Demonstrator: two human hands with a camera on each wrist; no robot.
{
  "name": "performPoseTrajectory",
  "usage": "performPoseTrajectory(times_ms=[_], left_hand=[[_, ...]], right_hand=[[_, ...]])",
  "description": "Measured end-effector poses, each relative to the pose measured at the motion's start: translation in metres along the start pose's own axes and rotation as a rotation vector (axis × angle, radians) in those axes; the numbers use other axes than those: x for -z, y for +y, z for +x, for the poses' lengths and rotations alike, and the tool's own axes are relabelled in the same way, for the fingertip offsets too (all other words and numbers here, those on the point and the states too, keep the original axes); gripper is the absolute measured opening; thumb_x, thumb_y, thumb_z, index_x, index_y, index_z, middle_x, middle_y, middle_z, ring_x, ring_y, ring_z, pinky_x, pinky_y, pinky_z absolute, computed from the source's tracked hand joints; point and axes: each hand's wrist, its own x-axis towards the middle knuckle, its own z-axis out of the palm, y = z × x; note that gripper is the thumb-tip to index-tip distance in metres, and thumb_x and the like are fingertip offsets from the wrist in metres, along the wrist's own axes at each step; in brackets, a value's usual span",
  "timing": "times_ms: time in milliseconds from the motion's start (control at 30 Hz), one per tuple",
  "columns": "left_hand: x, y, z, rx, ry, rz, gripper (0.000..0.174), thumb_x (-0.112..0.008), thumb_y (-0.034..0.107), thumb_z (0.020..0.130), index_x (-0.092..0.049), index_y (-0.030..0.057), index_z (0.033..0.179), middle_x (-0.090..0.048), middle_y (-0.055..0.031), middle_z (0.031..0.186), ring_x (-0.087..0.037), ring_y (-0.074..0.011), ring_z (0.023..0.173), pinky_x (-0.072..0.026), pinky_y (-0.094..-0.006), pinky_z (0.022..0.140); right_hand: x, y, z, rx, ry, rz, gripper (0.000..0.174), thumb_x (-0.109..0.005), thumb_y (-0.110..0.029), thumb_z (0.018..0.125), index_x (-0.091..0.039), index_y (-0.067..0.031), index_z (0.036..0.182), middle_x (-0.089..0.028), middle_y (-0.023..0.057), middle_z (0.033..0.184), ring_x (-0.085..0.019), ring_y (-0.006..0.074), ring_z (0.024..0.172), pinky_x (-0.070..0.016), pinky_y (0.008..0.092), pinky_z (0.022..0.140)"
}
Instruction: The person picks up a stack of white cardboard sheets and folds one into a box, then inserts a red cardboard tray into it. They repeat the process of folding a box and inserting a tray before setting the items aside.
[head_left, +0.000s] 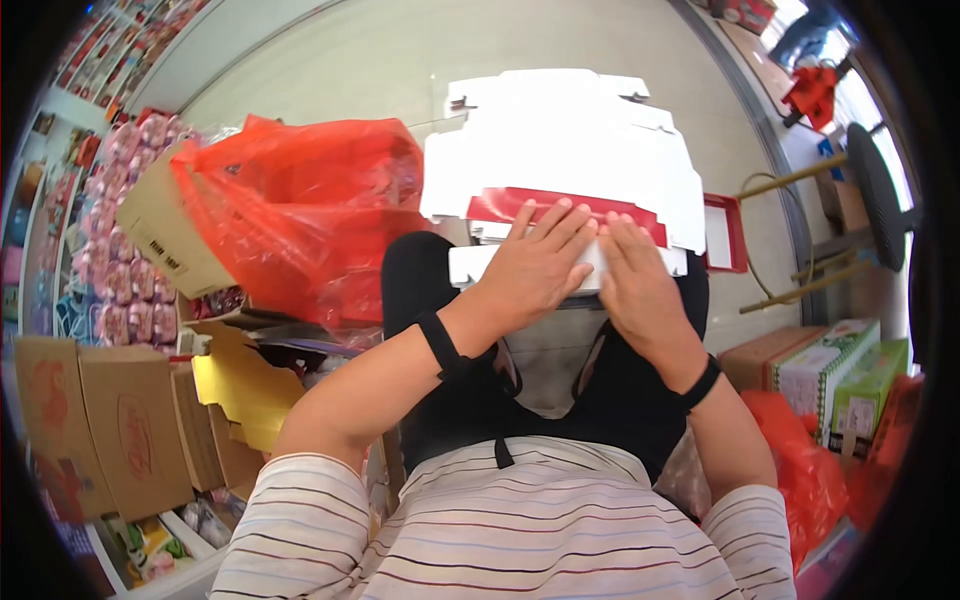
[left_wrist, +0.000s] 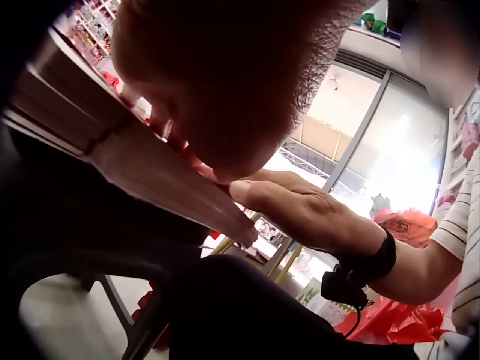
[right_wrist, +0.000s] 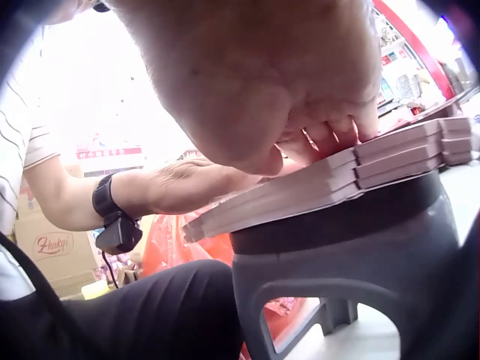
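A thick stack of white die-cut cardboard sheets [head_left: 570,130], like flattened boxes, lies on a grey plastic stool [right_wrist: 322,274] between the knees. Across its near part runs a glossy red strip [head_left: 487,204]. My left hand [head_left: 540,270] lies palm down over this strip, fingers straight and slightly spread. Beside it my right hand [head_left: 642,298] rests flat too, its straight fingertips on the red surface. The thumbs are close together near the front edge. Seen from the right wrist, the layered pale edges of the stack [right_wrist: 397,154] overhang the stool.
On the left, a large red plastic bag [head_left: 300,210] covers a carton, with brown cardboard boxes [head_left: 135,425] nearer. A small red-rimmed tray [head_left: 738,235] lies right of the stack. Farther right are a chair [head_left: 870,195], green-and-white boxes [head_left: 825,370] and another red bag [head_left: 795,470].
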Motion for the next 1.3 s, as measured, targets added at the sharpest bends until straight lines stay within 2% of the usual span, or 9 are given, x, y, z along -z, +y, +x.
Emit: performPoseTrajectory(times_ms=[200, 333, 367, 467, 633, 800, 967, 1133, 1300], left_hand=[[0.020, -0.028, -0.026, 0.096, -0.004, 0.087, 0.050, -0.053, 0.032, 0.107, -0.053, 0.0038, 0.149, -0.044, -0.0216, 0.159, -0.038, -0.0373, 0.151, -0.0245, -0.0546, 0.125], [0.032, -0.028, -0.002, 0.200, -0.022, -0.003, 0.051, -0.067, 0.030, 0.099, -0.058, 0.0030, 0.141, -0.052, -0.0240, 0.147, -0.049, -0.0377, 0.139, -0.0365, -0.0519, 0.116], [0.029, -0.025, 0.007, 0.105, 0.134, 0.124, 0.050, -0.072, 0.026, 0.094, -0.060, 0.0034, 0.137, -0.058, -0.0226, 0.138, -0.055, -0.0376, 0.131, -0.0402, -0.0497, 0.111], [0.025, -0.017, 0.036, 0.073, 0.056, 0.126, 0.051, -0.072, 0.022, 0.093, -0.059, 0.0036, 0.138, -0.062, -0.0201, 0.130, -0.058, -0.0359, 0.126, -0.0411, -0.0479, 0.110], [0.035, -0.020, 0.048, 0.018, 0.035, -0.015, 0.023, -0.061, 0.001, 0.087, -0.066, 0.0088, 0.108, -0.065, -0.0110, 0.094, -0.063, -0.0319, 0.091, -0.0460, -0.0442, 0.093], [0.061, -0.049, 0.034, -0.122, 0.159, 0.081, 0.025, -0.060, -0.005, 0.085, -0.064, 0.0108, 0.103, -0.065, -0.0080, 0.099, -0.065, -0.0296, 0.104, -0.0430, -0.0478, 0.108], [0.082, -0.083, 0.015, -0.165, 0.157, 0.172, 0.016, -0.064, 0.000, 0.087, -0.058, 0.0099, 0.099, -0.066, -0.0089, 0.115, -0.058, -0.0320, 0.133, -0.0364, -0.0533, 0.119], [0.083, -0.115, 0.013, -0.172, 0.052, 0.199, 0.010, -0.059, 0.002, 0.091, -0.061, 0.0067, 0.100, -0.065, -0.0125, 0.120, -0.054, -0.0337, 0.137, -0.0379, -0.0500, 0.118], [0.098, -0.080, 0.015, -0.097, -0.137, -0.019, 0.011, -0.062, 0.005, 0.090, -0.064, 0.0063, 0.102, -0.066, -0.0141, 0.122, -0.055, -0.0335, 0.135, -0.0364, -0.0480, 0.119]], right_hand=[[0.017, 0.020, -0.024, -0.078, 0.049, 0.009, 0.051, -0.061, -0.001, 0.088, -0.056, 0.0079, 0.138, -0.052, 0.0259, 0.149, -0.049, 0.0414, 0.141, -0.0392, 0.0484, 0.120], [0.020, 0.024, -0.022, -0.077, 0.142, 0.039, 0.045, -0.064, 0.000, 0.087, -0.062, 0.0061, 0.131, -0.061, 0.0240, 0.139, -0.057, 0.0412, 0.133, -0.0428, 0.0478, 0.116], [0.020, 0.024, -0.022, -0.072, 0.150, 0.032, 0.044, -0.065, 0.000, 0.087, -0.063, 0.0055, 0.130, -0.062, 0.0236, 0.137, -0.057, 0.0410, 0.132, -0.0429, 0.0479, 0.116], [0.028, 0.024, -0.021, -0.079, 0.166, 0.053, 0.046, -0.067, 0.002, 0.085, -0.062, 0.0043, 0.131, -0.060, 0.0224, 0.139, -0.056, 0.0408, 0.133, -0.0430, 0.0492, 0.115], [0.062, 0.052, -0.022, -0.116, 0.192, -0.003, 0.064, -0.072, 0.002, 0.079, -0.054, 0.0002, 0.140, -0.054, 0.0210, 0.145, -0.052, 0.0406, 0.136, -0.0430, 0.0489, 0.115], [0.074, 0.076, -0.021, -0.074, 0.187, -0.065, 0.066, -0.075, -0.001, 0.078, -0.055, -0.0060, 0.141, -0.055, 0.0194, 0.145, -0.053, 0.0398, 0.134, -0.0440, 0.0484, 0.114], [0.057, 0.050, -0.008, 0.148, 0.141, -0.002, 0.044, -0.076, 0.000, 0.077, -0.066, -0.0044, 0.120, -0.063, 0.0167, 0.133, -0.059, 0.0387, 0.122, -0.0480, 0.0466, 0.107], [0.021, 0.001, 0.005, 0.259, 0.064, 0.151, 0.038, -0.076, 0.001, 0.075, -0.065, -0.0028, 0.111, -0.064, 0.0149, 0.122, -0.063, 0.0356, 0.114, -0.0537, 0.0438, 0.098], [0.023, -0.011, 0.010, 0.188, -0.070, 0.101, 0.050, -0.081, -0.005, 0.075, -0.061, -0.0034, 0.121, -0.062, 0.0178, 0.127, -0.058, 0.0345, 0.122, -0.0492, 0.0428, 0.106]])
